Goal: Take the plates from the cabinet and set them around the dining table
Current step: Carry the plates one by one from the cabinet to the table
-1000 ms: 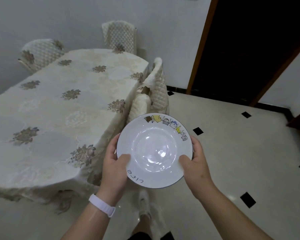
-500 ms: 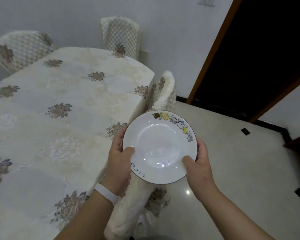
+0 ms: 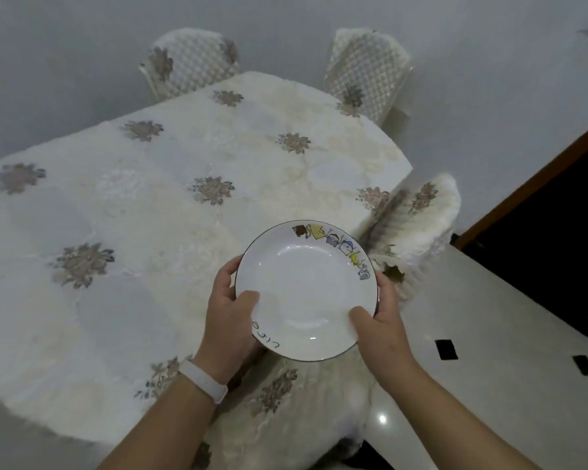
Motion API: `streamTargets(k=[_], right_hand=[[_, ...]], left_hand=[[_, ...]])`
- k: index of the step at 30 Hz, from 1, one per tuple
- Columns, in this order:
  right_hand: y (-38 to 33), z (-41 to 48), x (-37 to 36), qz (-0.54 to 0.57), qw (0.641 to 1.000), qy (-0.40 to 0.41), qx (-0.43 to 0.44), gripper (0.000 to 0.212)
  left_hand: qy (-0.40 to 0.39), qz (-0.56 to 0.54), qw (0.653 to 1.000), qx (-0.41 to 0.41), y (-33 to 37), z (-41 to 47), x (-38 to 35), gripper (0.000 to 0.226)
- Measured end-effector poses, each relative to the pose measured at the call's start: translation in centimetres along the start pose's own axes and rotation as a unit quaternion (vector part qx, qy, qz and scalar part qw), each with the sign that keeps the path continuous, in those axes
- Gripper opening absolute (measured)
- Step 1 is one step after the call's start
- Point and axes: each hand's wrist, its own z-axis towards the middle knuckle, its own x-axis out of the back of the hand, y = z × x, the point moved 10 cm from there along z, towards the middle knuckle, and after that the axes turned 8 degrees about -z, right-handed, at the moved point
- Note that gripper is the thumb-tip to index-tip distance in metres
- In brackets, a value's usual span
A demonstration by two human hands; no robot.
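Now both hands, L hand [image 3: 230, 320] & R hand [image 3: 379, 325], grip plate [image 3: 306, 290] over table [image 3: 116, 232].

A single view is given, taken from the head and aimed forward and steeply down through a wide-angle lens. The left hand [image 3: 230, 320], the right hand [image 3: 381, 329] and the plate [image 3: 306, 290] are seen close, low in the frame. The tabletop [image 3: 150, 215] is overlooked from its near right side toward the far chairs [image 3: 190, 62]; the floor [image 3: 489, 334] is caught at the right.

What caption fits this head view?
Left hand and right hand grip a white illustrated plate at the edge of the cloth-covered dining table, covered chairs around.
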Motion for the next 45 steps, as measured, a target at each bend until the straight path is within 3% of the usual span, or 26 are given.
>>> streamTargets(k=[6,12,20,33,45], right_hand=[[-1.4,5.8,-6.4,-0.026,0.987,-0.157,0.035,0.067],[-1.3,9.5,-11.4,-0.039,0.951,-0.303,0.055,0.065],[-0.3,11.9,-17.1,-0.093,0.895,-0.43,0.07,0.062],[3.4,15.6,-21.2,-0.227,0.872,-0.427,0.081,0.066],[7.2,18.7,-25.3,-0.364,0.821,-0.424,0.113,0.068]], left_hand=[[0.143,-0.015,0.989,-0.038,0.8,0.2,4.8,0.051],[0.279,-0.021,0.956,-0.082,0.7,-1.0,7.1,0.059],[0.421,-0.047,0.9,-0.105,-1.1,-2.6,9.9,0.06],[0.387,0.047,0.919,-0.057,-4.0,1.6,12.5,0.06],[0.393,0.168,0.904,0.011,-7.8,5.2,16.7,0.063]])
